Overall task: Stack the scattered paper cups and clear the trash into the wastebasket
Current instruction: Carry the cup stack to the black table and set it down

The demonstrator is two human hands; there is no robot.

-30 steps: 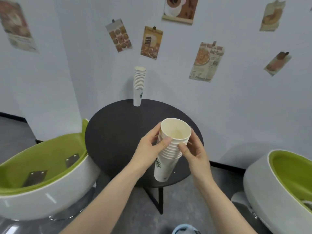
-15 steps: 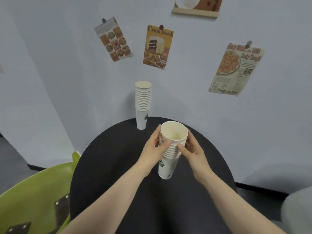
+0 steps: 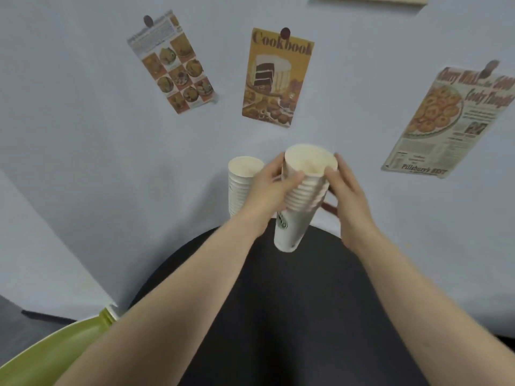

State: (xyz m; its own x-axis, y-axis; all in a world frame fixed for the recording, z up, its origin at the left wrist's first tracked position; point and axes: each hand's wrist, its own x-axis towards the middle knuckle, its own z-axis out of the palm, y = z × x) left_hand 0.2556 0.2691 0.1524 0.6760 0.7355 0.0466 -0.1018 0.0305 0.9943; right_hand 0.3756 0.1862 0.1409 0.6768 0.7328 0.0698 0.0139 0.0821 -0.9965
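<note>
Stacking step. Both hands, left (image 3: 269, 188) and right (image 3: 349, 192), grip cup stack (image 3: 299, 199) above worktop (image 3: 306, 302), twelve o'clock edge; second stack (image 3: 239, 185) at its nine o'clock. Next, probably: lift, nest atop it.

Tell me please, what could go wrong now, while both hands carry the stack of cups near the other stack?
1. The held cup stack is tilted and gripped only near its upper rims by the left hand and right hand; the lower cups might slide off.
2. The left hand is very close to the second cup stack by the wall; a small bump could probably topple it off the black table.
</note>
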